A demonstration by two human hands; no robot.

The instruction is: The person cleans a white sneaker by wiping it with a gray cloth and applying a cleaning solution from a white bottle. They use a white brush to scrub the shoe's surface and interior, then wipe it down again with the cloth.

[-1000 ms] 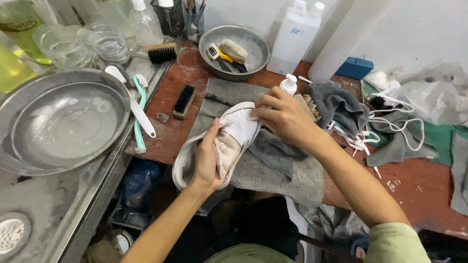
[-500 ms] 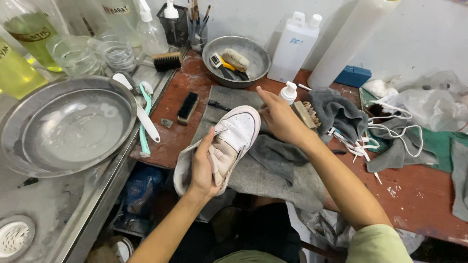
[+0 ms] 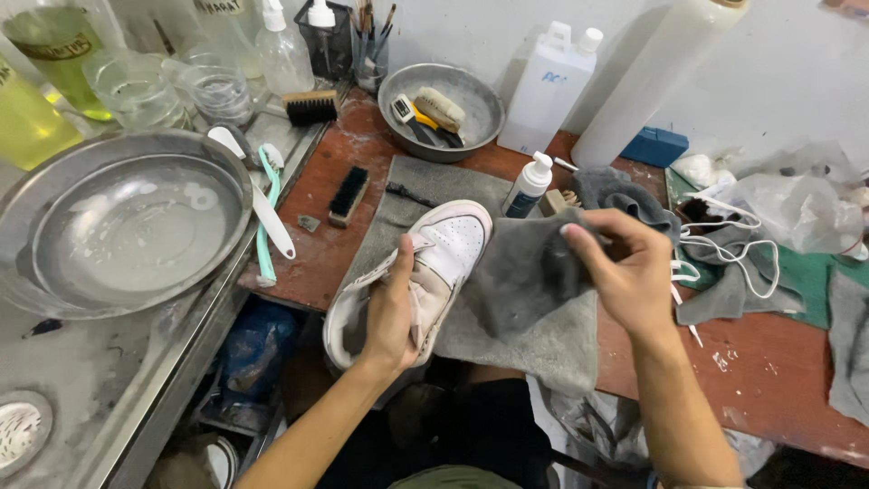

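My left hand (image 3: 396, 312) grips a white sneaker (image 3: 433, 263) by its middle, toe pointing away from me, over a grey cloth mat (image 3: 534, 340) on the reddish table (image 3: 778, 362). My right hand (image 3: 625, 267) pinches a dark grey cloth (image 3: 529, 272) and holds it up just right of the sneaker's toe. A small white pump bottle (image 3: 528, 186) stands just beyond the sneaker.
A large metal basin (image 3: 122, 222) with water sits at left, white and teal brushes (image 3: 262, 213) beside it. A black brush (image 3: 348, 192) lies on the table. A metal bowl (image 3: 441, 110) holds brushes at the back. White laces (image 3: 724, 249) and rags lie right.
My right hand left the sneaker's toe, took hold of the dark grey cloth and lifted it beside the shoe. My left hand kept its grip on the sneaker.
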